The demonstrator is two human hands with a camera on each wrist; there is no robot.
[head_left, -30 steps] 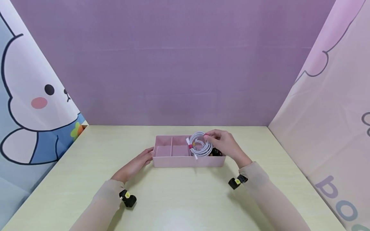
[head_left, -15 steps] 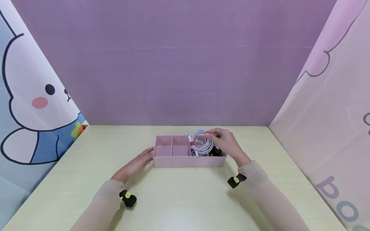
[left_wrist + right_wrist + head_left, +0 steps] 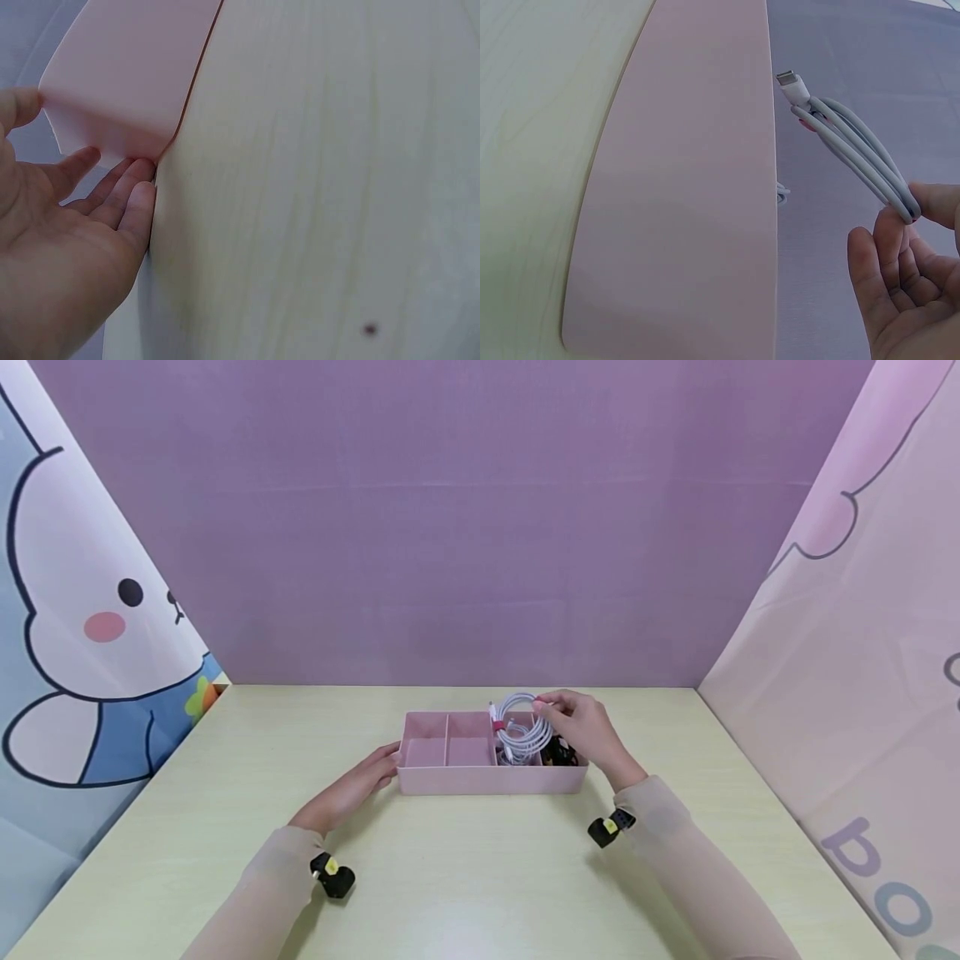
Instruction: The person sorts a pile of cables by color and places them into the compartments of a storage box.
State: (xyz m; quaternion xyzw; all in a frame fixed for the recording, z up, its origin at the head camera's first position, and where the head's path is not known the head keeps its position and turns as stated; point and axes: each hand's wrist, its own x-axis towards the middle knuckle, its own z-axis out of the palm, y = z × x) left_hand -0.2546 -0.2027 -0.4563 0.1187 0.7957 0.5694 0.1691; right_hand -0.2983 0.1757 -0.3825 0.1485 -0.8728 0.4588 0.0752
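Note:
A coiled white charging cable with a red tie hangs over the right half of the pink divided box. My right hand pinches the coil at its upper right between thumb and forefinger. In the right wrist view, the coil appears edge-on, its metal plug sticking out and the pinching fingers at its lower end. At the box's left end rests my left hand. The left wrist view has its fingertips against the end wall and the thumb up by the rim.
A dark, tangled bundle lies in the rightmost compartment. Behind the box's rim, the right wrist view shows another white cable. The box stands on a pale wooden table, with a purple backdrop behind it.
The right hand has shifted slightly left and up. The cable coil has moved up and back; its lower end no longer hangs over the box's front wall. The left hand has stayed put.

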